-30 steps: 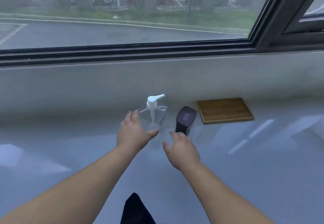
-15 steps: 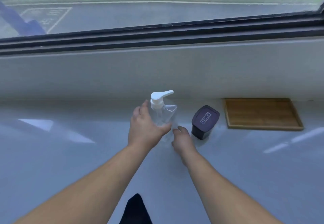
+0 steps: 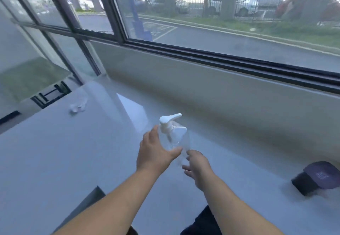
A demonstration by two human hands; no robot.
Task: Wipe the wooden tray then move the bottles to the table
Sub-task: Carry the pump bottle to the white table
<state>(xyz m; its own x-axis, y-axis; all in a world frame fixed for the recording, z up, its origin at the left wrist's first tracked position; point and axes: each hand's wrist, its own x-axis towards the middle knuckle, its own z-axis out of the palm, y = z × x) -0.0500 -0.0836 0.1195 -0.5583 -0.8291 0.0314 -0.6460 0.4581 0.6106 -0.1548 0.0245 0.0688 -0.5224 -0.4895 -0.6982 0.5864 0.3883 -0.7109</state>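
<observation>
A clear plastic pump bottle [image 3: 174, 137] with a white pump head is held upright just above the white counter [image 3: 73, 152]. My left hand [image 3: 154, 152] wraps its left side. My right hand [image 3: 197, 166] grips its lower right edge with the fingertips. A dark purple-lidded bottle [image 3: 316, 178] stands on the counter at the far right, apart from both hands. The wooden tray is out of view.
A crumpled clear wrapper or tissue [image 3: 78, 105] lies on the counter at the back left. A low wall [image 3: 202, 91] under the window [image 3: 220, 23] borders the counter's far side. A dark gap [image 3: 82, 209] opens at the counter's near edge.
The view has swung left, so the tray has left the frame and the dark bottle sits at the far right. Both hands have closed on the pump bottle and carried it leftward.
</observation>
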